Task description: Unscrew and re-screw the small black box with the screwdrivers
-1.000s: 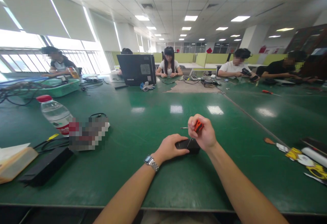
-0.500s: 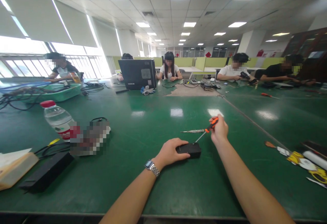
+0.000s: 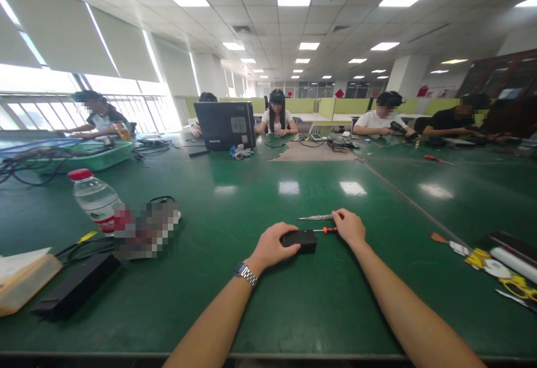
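Note:
My left hand [image 3: 271, 245] rests on the left end of a small black box [image 3: 298, 239] that lies flat on the green table [image 3: 268, 295]. My right hand [image 3: 350, 227] is low on the table just right of the box. Its fingers are on the handle of a small orange screwdriver [image 3: 326, 229], which lies level with its thin shaft pointing left at the box. A slim silver tool [image 3: 314, 217] lies just behind the screwdriver, its right end at my fingertips. A metal watch [image 3: 243, 272] is on my left wrist.
At the left are a water bottle [image 3: 94, 199], a black adapter with cables [image 3: 78, 284] and a beige case [image 3: 23, 281]. Tools and yellow-black parts [image 3: 499, 262] lie at the right. Several people sit at the far side, behind a black laptop [image 3: 224, 126] and a green basket [image 3: 90, 155].
My right hand has come down from above the box to the table, bringing the orange screwdriver from upright to lying flat. My left hand stays on the box.

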